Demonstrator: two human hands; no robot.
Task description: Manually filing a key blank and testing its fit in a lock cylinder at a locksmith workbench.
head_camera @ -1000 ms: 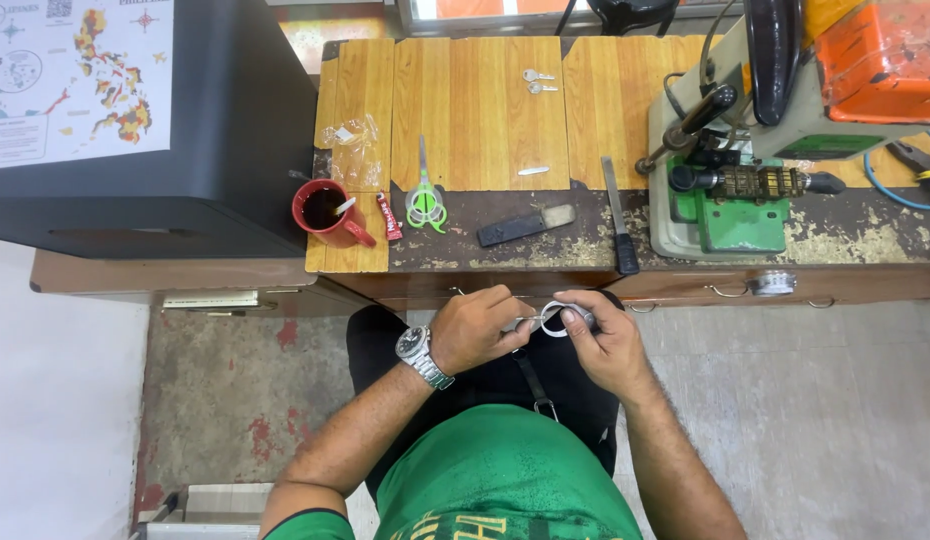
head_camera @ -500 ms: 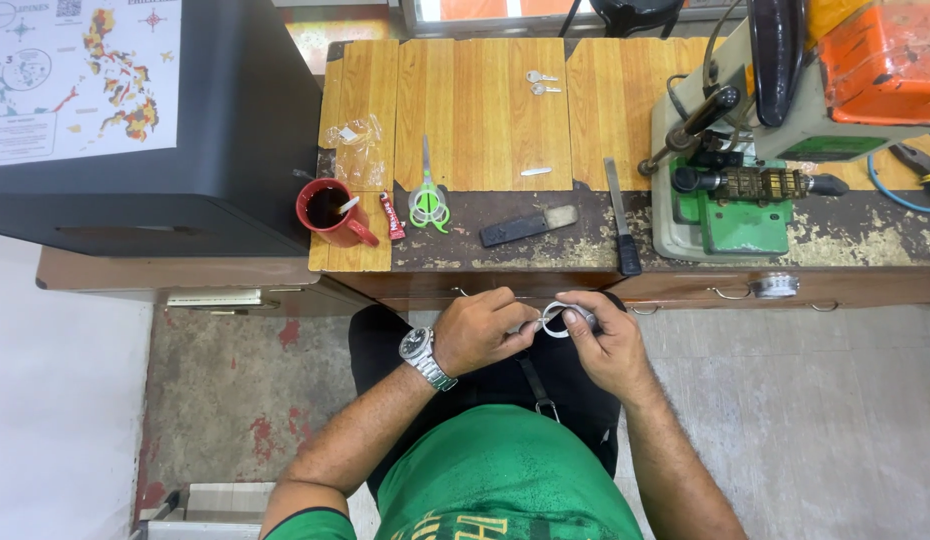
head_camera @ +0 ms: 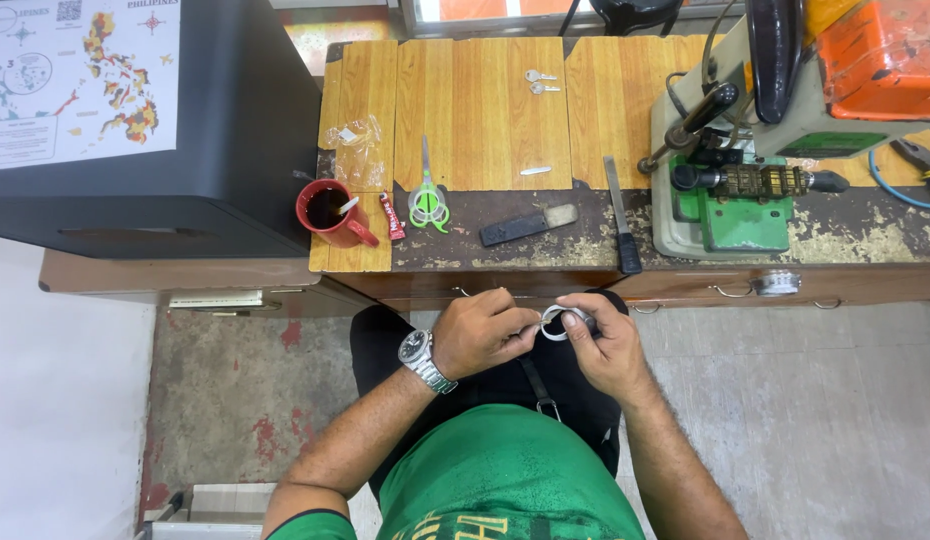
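One small silvery ring (head_camera: pixel 555 322) sits between your two hands at centre frame, just below the worktop (head_camera: pixel 485 100) edge and over your lap. Your left hand (head_camera: pixel 477 335) comes at it from the left, thumb and forefinger pressed together on its left rim; your right hand (head_camera: pixel 607 345) is on the right side, fingers (head_camera: pixel 583 318) curled round the ring's right and upper edge. Both hands touch it, so neither is nearer. Ring looks round, hole facing the camera, no long axis to tell. Counts on the worktop: two small keys (head_camera: pixel 537 81) upper centre, one green-handled scissors (head_camera: pixel 428 195), one red mug (head_camera: pixel 328 212) at left, one red tube (head_camera: pixel 391 217) beside it, one dark flat bar (head_camera: pixel 525 226), one file (head_camera: pixel 619 215) with black handle, one green machine (head_camera: pixel 735 190) at right. One wristwatch (head_camera: pixel 422 355) on your left wrist.
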